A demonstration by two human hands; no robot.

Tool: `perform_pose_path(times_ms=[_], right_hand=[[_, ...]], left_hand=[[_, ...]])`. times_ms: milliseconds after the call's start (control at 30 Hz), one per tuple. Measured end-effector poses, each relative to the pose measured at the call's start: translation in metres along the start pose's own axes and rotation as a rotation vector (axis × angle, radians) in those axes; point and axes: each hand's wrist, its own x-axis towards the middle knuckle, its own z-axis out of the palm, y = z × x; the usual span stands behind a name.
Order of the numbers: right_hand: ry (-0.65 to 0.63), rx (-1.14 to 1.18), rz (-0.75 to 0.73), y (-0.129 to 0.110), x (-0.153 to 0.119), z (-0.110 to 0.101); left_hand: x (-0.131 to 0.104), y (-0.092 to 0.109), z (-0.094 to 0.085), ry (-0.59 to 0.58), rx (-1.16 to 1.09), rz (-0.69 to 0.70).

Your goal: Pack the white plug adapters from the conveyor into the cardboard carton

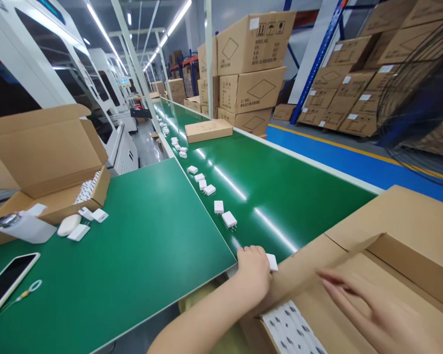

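My left hand [254, 273] is curled at the near end of the green conveyor belt, closed on a white charger [272, 262] whose corner sticks out to the right of the knuckles. Over the open cardboard box [327, 300] in front of me, my right hand [369, 305] reaches in from the right, fingers stretched out and slightly blurred, with nothing seen in it. Rows of white chargers with dark prongs [291, 324] stand packed inside that box. Further up the belt lie two loose white plug chargers [229, 219], with several more beyond them.
A flat carton [208, 131] rests on the conveyor belt [280, 196]. On the green side table [143, 250] are a phone [9, 280], a ring strap [31, 287], loose chargers [79, 232] and an open box [40, 162]. Stacked cartons [256, 49] stand beyond the belt.
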Motion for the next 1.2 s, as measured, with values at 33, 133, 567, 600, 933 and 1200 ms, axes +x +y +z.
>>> perform_pose_path(times_ms=[33,133,567,600,933,1200], right_hand=[[-0.043,-0.071,0.002,-0.021,0.024,-0.005],[-0.136,-0.218,0.012,-0.076,0.090,0.004],[-0.276,-0.491,-0.119,-0.112,0.140,0.077],[-0.263,-0.507,-0.132,-0.111,0.140,0.076],[-0.067,-0.548,-0.183,-0.134,0.147,0.112],[-0.159,-0.439,-0.292,-0.123,0.149,0.101]], left_hand=[[0.002,0.001,-0.001,-0.008,-0.018,0.011],[0.003,-0.001,-0.011,-0.025,-0.026,0.048],[-0.111,-0.115,-0.108,0.038,-0.252,0.146],[-0.110,-0.120,-0.107,0.029,-0.207,0.123],[-0.053,-0.103,-0.067,-0.251,0.350,-0.346],[-0.040,-0.108,-0.072,-0.197,0.266,-0.350]])
